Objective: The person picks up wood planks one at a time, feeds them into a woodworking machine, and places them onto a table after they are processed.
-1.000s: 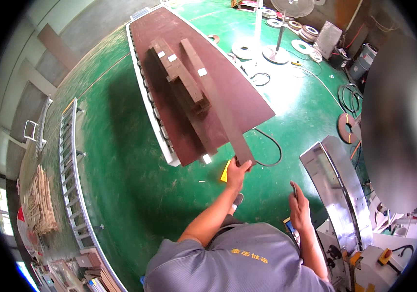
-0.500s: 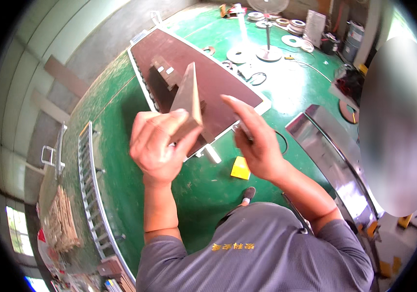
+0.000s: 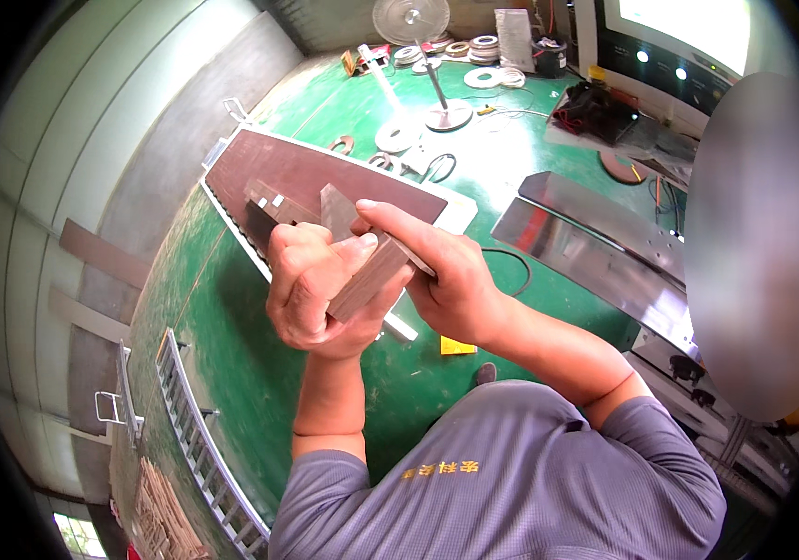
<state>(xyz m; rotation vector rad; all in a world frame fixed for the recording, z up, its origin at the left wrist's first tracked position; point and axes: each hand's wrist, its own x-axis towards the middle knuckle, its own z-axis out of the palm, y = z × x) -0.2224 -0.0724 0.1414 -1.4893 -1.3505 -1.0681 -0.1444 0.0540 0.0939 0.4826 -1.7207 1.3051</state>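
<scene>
Both hands clamped on a brown board strip, held up near the chest.

The left hand wraps the brown strip low; the right hand pinches its upper right edge. Its long axis runs near-left to far-right, above the brown panel on the green floor. No containers show.

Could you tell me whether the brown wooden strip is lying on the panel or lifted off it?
Lifted off. Both hands, left hand and right hand, hold the wooden strip above the brown panel.
</scene>
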